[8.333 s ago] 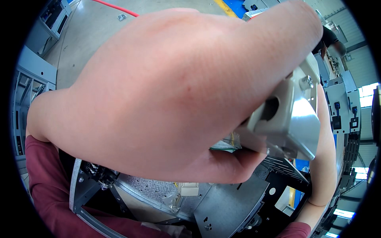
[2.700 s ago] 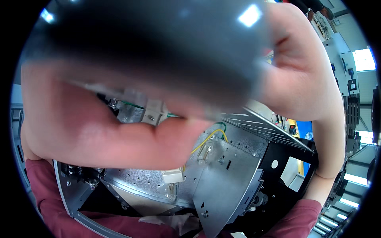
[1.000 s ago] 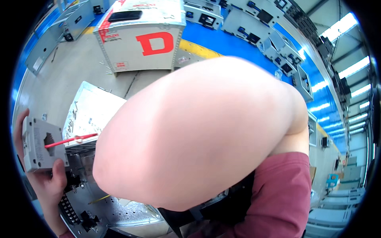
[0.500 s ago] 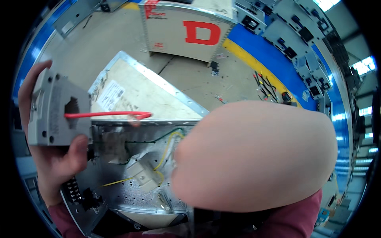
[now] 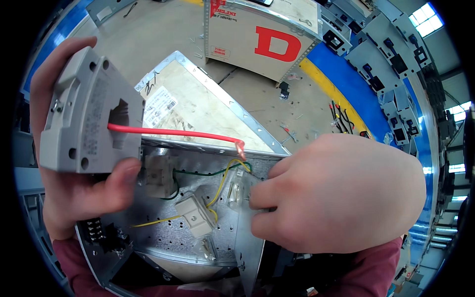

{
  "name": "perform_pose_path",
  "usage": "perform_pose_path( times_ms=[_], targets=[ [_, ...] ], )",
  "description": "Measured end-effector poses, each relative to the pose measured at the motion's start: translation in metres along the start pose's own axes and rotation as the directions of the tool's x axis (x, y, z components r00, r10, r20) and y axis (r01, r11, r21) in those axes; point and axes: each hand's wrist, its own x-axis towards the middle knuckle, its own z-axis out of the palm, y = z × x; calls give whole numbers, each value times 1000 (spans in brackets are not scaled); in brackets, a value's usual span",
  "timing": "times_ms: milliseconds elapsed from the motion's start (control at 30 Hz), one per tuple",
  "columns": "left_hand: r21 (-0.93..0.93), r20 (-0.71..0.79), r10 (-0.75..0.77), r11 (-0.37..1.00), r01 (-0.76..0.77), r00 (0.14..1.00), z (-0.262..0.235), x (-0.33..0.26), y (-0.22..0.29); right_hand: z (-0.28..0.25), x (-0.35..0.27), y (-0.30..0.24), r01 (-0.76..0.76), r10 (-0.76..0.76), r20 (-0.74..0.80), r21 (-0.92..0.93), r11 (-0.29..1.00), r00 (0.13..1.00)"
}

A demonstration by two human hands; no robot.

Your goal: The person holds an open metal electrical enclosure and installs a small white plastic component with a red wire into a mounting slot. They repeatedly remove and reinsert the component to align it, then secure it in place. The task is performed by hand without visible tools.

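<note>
Gripped between the thumb and fingers of my left hand (image 5: 84, 203) is a grey current transformer (image 5: 96, 104), tilted above an open sheet-metal box (image 5: 143, 225). A red wire (image 5: 183, 132) comes out of its square window and reaches right, ending in bare copper. My right hand (image 5: 341, 193) has its fingers curled at the right side of the box, beside an upright metal wall (image 5: 245, 247); its fingertips and anything in them are hidden. Inside the box sit two smaller boxy parts, one pale with yellow wire (image 5: 195, 215), the other grey with green wire (image 5: 159, 177).
Small clear bags of metal parts (image 5: 237, 190) lie inside the box. A black terminal block (image 5: 94, 230) is at its left. Behind leans a dirty cream panel (image 5: 190, 106). A large crate (image 5: 232, 37) stands on the floor, with cables (image 5: 342, 119) and grey enclosures (image 5: 376, 59) at right.
The whole view has shifted. More of the red wire now shows, its bare end farther right. My right hand is turned so that its curled fingers show at the box's right side.
</note>
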Motion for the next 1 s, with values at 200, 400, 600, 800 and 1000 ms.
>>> perform_pose_path(
  times_ms=[200,400,600,800,1000],
  targets=[
    [-27,-12,94,995,-94,996,1,4,-6,-6,6,-5,-3,4,56,-20,1000,998],
    [-95,-9,179,979,-179,984,2,7,-10,-13,9,-2,54,-52,95,-23,998,994],
    [-155,-8,210,966,-208,978,6,7,-15,-15,6,6,172,-171,-58,19,985,984],
    [-102,22,137,986,-134,990,2,3,-11,-11,0,2,50,-57,-103,-66,997,993],
    [-23,13,120,993,-119,993,0,-2,-14,-3,-4,0,40,-46,-169,-39,998,985]
  ],
)
